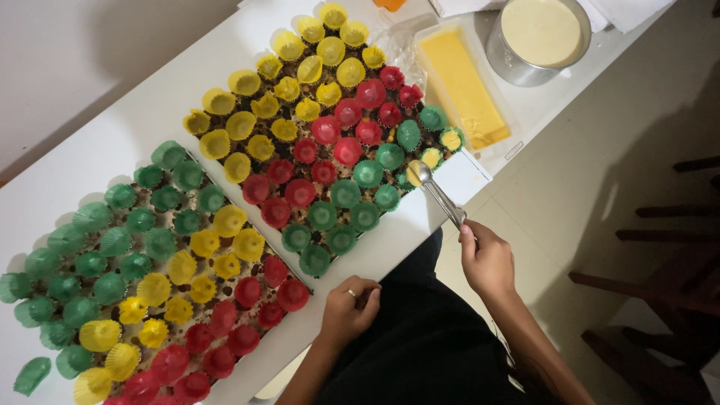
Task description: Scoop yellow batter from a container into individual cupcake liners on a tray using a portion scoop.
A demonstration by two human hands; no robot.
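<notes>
My right hand (487, 259) grips the handle of a metal spoon (435, 191) whose bowl holds yellow batter over a green paper cup (409, 176) at the near edge of the right tray (469, 176). That tray is filled with yellow, red and green paper cups. Two green cups (451, 139) beside the spoon hold yellow batter. My left hand (349, 307), with a ring on one finger, rests in a loose fist on the white table edge (390, 240) and holds nothing.
A second tray (259, 225) of green, yellow and red cups lies at the left. A rectangular container of yellow batter (461, 86) and a round metal pot of pale batter (540, 34) stand at the table's far end. Dark wooden chairs (660, 285) stand to the right.
</notes>
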